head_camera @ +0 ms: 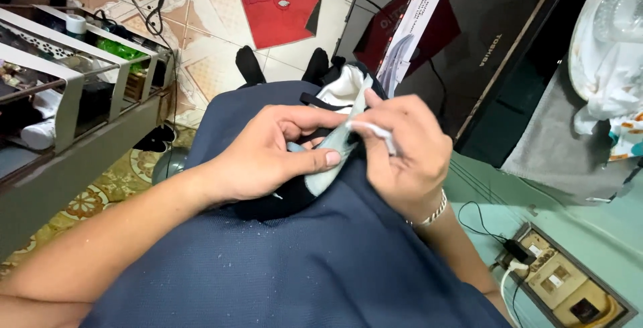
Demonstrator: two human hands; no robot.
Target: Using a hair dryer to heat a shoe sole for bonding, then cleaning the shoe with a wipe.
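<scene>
A black shoe with a pale grey panel and white lining [335, 142] rests on my lap, on dark blue trousers [295, 261]. My left hand [268, 154] grips the shoe from the left, thumb pressed on the grey panel. My right hand [405, 147] pinches a small white cloth or wipe [372, 131] against the shoe's upper edge. A silver bracelet [432, 213] circles my right wrist. Most of the shoe's body is hidden under both hands.
A metal shelf rack [74, 80] with bottles stands at the left. A red bag [278, 0] lies on the tiled floor ahead, beside a dark box [429, 26]. A black appliance [516, 53] stands right. A wall socket with a plugged cable [556, 281] sits at lower right.
</scene>
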